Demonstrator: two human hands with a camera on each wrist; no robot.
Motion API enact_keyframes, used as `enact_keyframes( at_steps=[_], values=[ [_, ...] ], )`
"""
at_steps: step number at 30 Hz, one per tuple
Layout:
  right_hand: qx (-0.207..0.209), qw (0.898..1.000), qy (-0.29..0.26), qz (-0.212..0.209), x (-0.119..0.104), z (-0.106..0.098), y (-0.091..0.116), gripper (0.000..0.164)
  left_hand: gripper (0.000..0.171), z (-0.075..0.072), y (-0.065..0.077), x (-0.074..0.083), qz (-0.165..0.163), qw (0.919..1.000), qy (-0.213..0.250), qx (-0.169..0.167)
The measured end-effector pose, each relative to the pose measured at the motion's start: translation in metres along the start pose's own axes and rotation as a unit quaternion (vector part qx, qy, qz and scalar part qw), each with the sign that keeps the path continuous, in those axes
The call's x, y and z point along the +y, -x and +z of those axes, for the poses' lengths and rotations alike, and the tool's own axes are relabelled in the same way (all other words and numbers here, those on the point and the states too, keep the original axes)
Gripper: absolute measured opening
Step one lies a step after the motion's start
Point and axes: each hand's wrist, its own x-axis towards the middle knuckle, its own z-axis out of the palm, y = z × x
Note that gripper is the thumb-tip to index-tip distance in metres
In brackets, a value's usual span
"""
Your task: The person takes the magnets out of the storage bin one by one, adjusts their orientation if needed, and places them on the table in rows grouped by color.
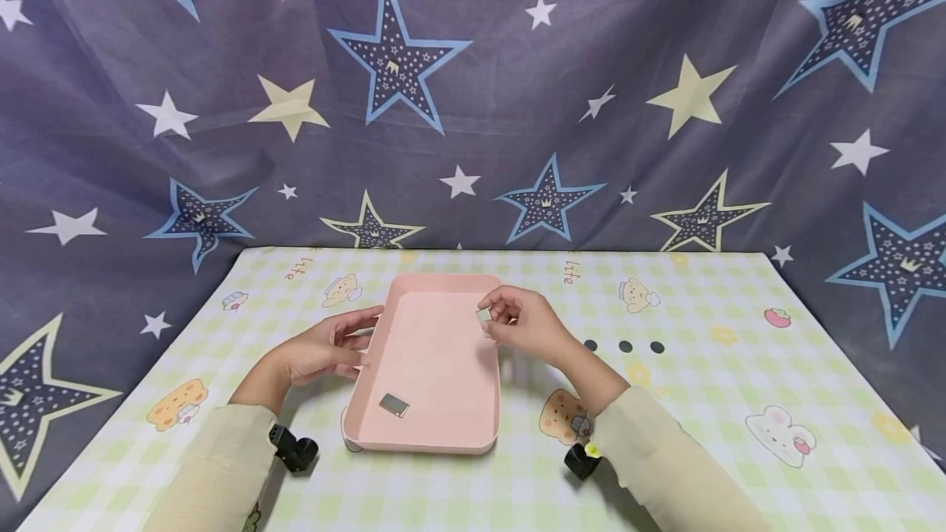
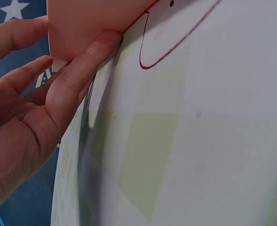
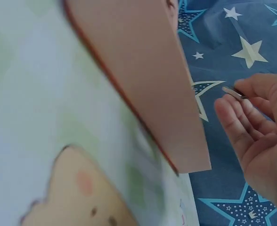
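A shallow pink tray (image 1: 442, 445) with rounded corners lies on the table. My left hand (image 1: 325, 345) rests against its left wall; in the left wrist view the fingertips and thumb (image 2: 77, 75) touch the tray's outside (image 2: 91, 21), fingers fairly straight. Over the tray's right rim, my right hand (image 1: 526, 323) pinches a small flat metallic rectangle (image 1: 484, 315) between thumb and fingertips. The right wrist view shows that thin piece (image 3: 233, 92) edge-on. Inside the tray, near its front left corner, lies a similar grey metallic rectangle (image 1: 394, 405).
Right of the tray, three black discs (image 1: 625, 346) sit in a row on the checked tablecloth (image 1: 739, 384), partly beyond the right forearm. A star-patterned curtain (image 1: 473, 105) hangs behind the table's far edge. Each wrist wears a small black camera (image 1: 296, 450).
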Motion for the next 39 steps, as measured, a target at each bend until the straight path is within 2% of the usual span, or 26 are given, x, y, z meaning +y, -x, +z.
enact_keyframes(
  at_steps=[8, 25, 31, 39],
  values=[
    [0.024, 0.999, -0.02, 0.009, 0.002, -0.005, 0.012, 0.023, 0.089, 0.0, 0.0, 0.0, -0.001, 1.0, 0.003, -0.002],
    [0.033, 0.997, -0.046, 0.06, -0.01, -0.018, 0.033, 0.023, 0.088, 0.001, 0.0, 0.001, 0.002, 1.0, 0.001, -0.002],
    [0.045, 0.994, -0.041, 0.085, -0.008, -0.024, 0.039, 0.019, 0.088, 0.002, 0.0, 0.002, 0.001, 1.0, -0.001, -0.001],
    [0.047, 0.995, -0.032, 0.086, -0.006, -0.033, 0.049, 0.019, 0.088, 0.001, 0.0, 0.002, 0.0, 1.0, 0.003, -0.003]
  ],
)
